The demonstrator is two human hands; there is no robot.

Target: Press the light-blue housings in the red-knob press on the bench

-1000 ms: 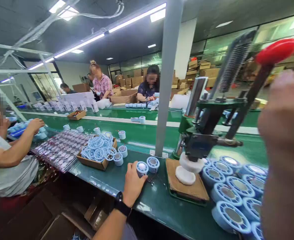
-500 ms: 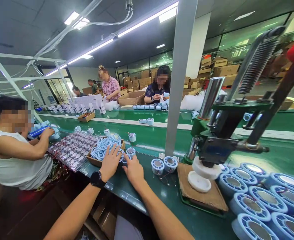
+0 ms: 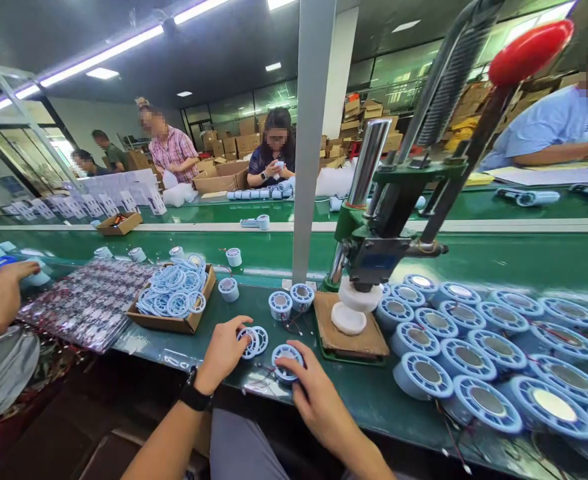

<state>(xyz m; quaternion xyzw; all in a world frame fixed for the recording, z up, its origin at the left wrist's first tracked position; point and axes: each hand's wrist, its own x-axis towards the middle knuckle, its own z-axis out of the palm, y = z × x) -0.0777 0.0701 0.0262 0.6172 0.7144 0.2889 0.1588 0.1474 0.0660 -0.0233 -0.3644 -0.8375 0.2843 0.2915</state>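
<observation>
My left hand (image 3: 223,353), with a black watch on the wrist, pinches a pair of light-blue plastic rings (image 3: 260,340) low over the green bench. To its right, my right hand (image 3: 315,387) curls its fingers around a round light-blue housing (image 3: 288,365) with a ring-shaped top; its wires trail beside it on the bench. A cardboard box (image 3: 194,321) heaped with more blue rings lies beyond my left hand. Two housings with grey disc centres (image 3: 280,305) stand beyond my right hand, near the press.
A green lever press (image 3: 379,260) with a red handle knob and white round dies stands right of centre. Many blue housings (image 3: 469,360) crowd the bench at right. Sheets of parts (image 3: 89,300) lie at left beside a co-worker's arm. A grey post (image 3: 314,133) rises behind.
Both hands have come back from the ring box toward the bench's front edge. The left now holds rings and the right grips a housing. The view has swung right.
</observation>
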